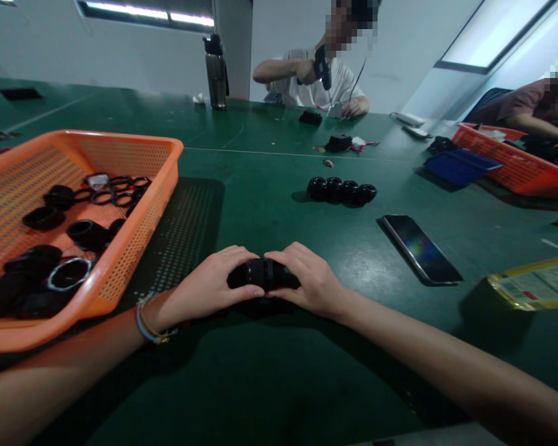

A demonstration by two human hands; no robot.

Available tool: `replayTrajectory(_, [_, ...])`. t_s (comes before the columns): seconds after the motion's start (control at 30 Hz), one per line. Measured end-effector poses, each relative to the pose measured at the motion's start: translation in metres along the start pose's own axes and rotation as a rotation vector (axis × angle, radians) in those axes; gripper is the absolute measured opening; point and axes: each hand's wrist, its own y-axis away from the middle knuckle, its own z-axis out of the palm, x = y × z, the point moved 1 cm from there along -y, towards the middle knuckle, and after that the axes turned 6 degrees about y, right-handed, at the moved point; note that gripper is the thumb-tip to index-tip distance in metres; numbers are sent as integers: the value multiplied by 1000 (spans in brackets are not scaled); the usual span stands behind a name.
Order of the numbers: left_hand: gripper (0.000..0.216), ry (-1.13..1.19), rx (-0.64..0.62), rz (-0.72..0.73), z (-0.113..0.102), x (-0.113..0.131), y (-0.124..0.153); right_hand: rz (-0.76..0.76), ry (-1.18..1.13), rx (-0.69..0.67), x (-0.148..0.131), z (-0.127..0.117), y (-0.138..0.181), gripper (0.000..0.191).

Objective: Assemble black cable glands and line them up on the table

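Observation:
Both my hands hold a black cylindrical plastic fitting (263,272) low over the green table. My left hand (221,275) grips its left end, the thumb in front and the fingers behind. Around the other end curls my right hand (312,275), its fingertips close to those of the left. Much of the fitting is covered by the hands, so its exact kind is unclear. Beyond them stands a tight row of several similar black fittings (341,191). An orange basket (116,272) to the left holds black cylindrical parts (87,235) and thin black rings (103,197).
A phone (421,249) and a yellow-edged box (534,282) lie on the right. Farther back are a blue tray (460,166), another orange basket (516,170) and a bottle (216,73). One person across the table holds a power tool (323,67); another sits far right.

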Motion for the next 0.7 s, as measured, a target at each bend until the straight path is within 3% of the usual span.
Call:
replayTrajectory(0.33, [39, 47, 16, -8, 0, -4, -1, 1, 55, 16, -5, 1, -4, 39])
replayTrajectory(0.7, [36, 46, 29, -11, 1, -5, -2, 118, -9, -25, -7, 3, 0, 38])
